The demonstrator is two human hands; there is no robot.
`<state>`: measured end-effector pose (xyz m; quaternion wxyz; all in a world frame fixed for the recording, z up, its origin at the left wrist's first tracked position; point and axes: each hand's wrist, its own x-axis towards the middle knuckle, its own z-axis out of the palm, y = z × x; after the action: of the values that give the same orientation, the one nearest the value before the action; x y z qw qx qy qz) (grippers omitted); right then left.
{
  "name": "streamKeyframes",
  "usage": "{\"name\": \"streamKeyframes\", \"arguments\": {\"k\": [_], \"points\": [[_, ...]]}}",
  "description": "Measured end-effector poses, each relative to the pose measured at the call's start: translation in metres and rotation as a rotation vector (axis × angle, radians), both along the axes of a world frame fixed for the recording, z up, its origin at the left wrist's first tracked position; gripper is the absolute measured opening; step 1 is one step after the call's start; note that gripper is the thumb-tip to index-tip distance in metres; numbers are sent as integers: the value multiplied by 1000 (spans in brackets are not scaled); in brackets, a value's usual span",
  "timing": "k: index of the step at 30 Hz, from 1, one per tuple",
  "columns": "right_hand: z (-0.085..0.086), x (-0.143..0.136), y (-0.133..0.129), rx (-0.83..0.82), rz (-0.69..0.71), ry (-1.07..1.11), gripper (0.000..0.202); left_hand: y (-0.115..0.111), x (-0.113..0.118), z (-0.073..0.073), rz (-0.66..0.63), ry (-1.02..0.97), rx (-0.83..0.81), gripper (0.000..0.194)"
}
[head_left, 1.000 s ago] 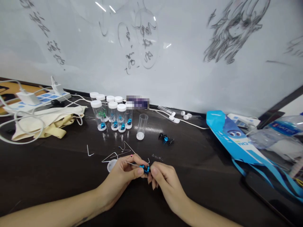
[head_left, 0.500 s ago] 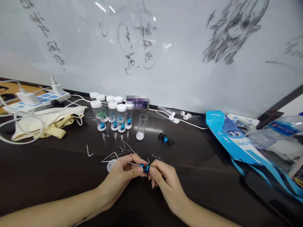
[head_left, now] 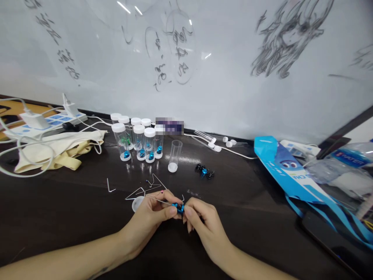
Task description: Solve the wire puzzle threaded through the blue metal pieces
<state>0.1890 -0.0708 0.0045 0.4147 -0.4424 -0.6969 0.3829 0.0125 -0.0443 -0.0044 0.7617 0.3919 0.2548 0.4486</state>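
Observation:
My left hand pinches a small blue metal part between thumb and fingers, low above the dark table. A thin metal rod runs from under the left fingers toward this part. My right hand is closed at the part's right end, thumb and forefinger pressed together; whatever lies between them is hidden. Just left of my left hand lies a white round cap. Behind it are bent metal wires. A small L-shaped hex key rests farther left.
Several capped clear tubes with blue or green parts stand at the back. An uncapped tube stands beside them. Small black and blue pieces lie right of it. A cloth bag, power strip and blue bag flank the table.
Both hands stay nearly in place at the blue part. The part looks slightly turned between the fingers, and the view has shifted a little.

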Motion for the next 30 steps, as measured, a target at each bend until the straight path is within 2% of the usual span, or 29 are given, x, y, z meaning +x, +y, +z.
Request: {"name": "streamKeyframes", "arguments": {"k": [4,5,9,14,19,22,30], "points": [[-4,-1,1,17,-30,51,7,2,0,-2,35,1,-3,8],[-5,-1,1,23,-33,77,6,2,0,-3,42,3,-3,8],[-6,-1,2,-4,-18,122,8,1,0,-1,44,2,-8,9],[-2,0,1,-50,38,81,36,-1,0,1,-3,-12,13,9],[-4,-2,-1,-33,-24,69,13,0,-1,1,43,2,-18,7],[-5,-1,-1,-11,-24,75,10,0,-1,1,35,5,-14,7],[-4,2,1,-54,42,70,39,-1,0,2,-5,-4,6,8]]}}
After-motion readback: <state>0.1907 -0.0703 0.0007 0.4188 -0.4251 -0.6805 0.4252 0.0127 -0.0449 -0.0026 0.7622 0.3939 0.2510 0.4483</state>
